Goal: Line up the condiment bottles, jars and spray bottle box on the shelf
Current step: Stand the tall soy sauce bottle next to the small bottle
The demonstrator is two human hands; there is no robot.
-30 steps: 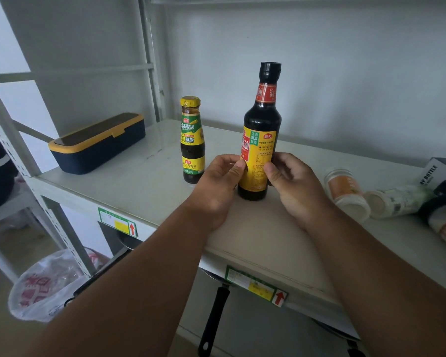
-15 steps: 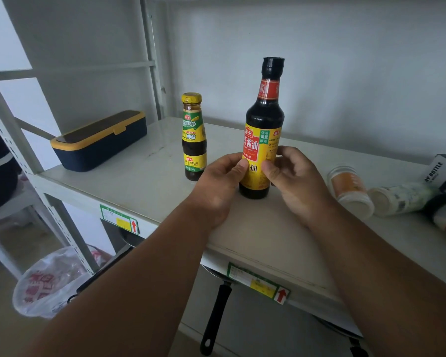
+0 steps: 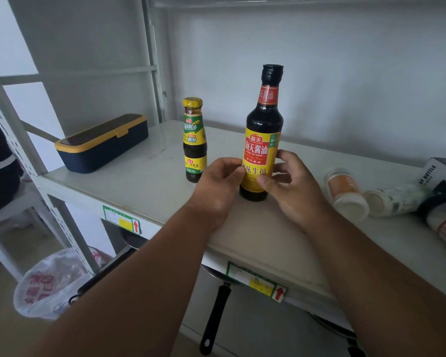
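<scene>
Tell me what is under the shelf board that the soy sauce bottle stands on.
Under the shelf board a black pan handle hangs down, with dark pan rims showing at the edge. The board and both arms cover the rest of that lower level.

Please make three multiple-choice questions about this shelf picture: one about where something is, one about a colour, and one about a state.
1. Where does the small sauce bottle stand, seen from the camera?
A. Left of the tall soy sauce bottle
B. Right of it
C. Inside the navy box

2. What colour is the small sauce bottle's cap?
A. Red
B. Yellow
C. White

3. How are the two plastic jars at the right of the shelf?
A. Standing upright
B. Stacked
C. Lying on their sides

Answers:
1 A: it stands left of the tall bottle, which the left hand and right hand grip.
2 B: the cap is yellow.
3 C: both jars lie on their sides.
</scene>
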